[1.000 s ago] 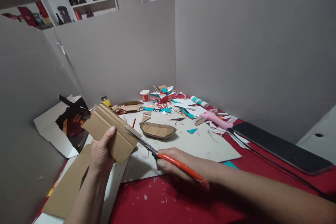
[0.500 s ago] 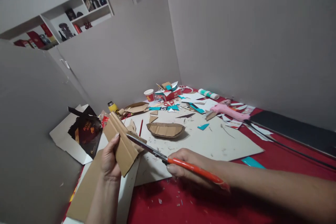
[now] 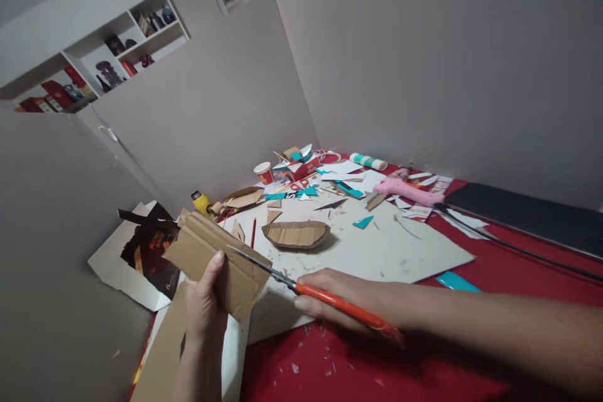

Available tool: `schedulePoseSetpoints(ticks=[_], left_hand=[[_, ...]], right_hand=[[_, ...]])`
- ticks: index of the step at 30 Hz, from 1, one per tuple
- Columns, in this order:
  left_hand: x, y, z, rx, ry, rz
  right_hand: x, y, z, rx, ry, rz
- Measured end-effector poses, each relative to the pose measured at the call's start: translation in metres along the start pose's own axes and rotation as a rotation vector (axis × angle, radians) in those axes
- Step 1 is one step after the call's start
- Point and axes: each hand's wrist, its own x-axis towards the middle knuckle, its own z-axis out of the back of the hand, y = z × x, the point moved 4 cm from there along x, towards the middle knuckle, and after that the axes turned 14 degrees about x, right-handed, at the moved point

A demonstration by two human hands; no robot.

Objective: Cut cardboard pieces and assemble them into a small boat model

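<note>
My left hand grips a creased piece of brown cardboard, the thumb lying on its upper face. In my right hand is a pair of scissors with orange handles. The scissor blades reach left across the cardboard near its far edge; whether they are cutting into it I cannot tell. Just beyond the blades, a small boat-shaped cardboard piece rests on a pale board. A red pencil lies left of it.
At right lies a pink glue gun with a black cord. A paper cup, a yellow bottle and a white-and-green tube are at the back. Paper scraps litter the board. Beneath is a red cloth.
The cardboard has turned so more of its broad face shows, and my left hand has shifted slightly right and down. The scissors have moved a little left. The whole view has tilted slightly.
</note>
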Motion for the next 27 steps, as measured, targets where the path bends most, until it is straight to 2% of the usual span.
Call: schedulePoseSetpoints(ticks=[4, 9, 21, 24, 27], left_hand=[[-0.006, 0.007, -0.008, -0.007, 0.035, 0.077], [-0.008, 0.007, -0.01, -0.007, 0.043, 0.111], [-0.011, 0.004, -0.011, -0.024, 0.082, 0.125], [-0.012, 0.003, -0.01, -0.033, 0.076, 0.111], [-0.014, 0.003, -0.011, -0.036, 0.067, 0.112]], right_hand=[[0.0, 0.004, 0.002, -0.02, 0.011, 0.011], [-0.001, 0.003, 0.004, -0.021, -0.007, 0.002], [-0.002, -0.011, -0.013, 0.319, -0.111, 0.036], [-0.002, -0.012, -0.013, 0.289, -0.122, 0.03], [-0.001, -0.008, -0.009, 0.154, -0.111, 0.024]])
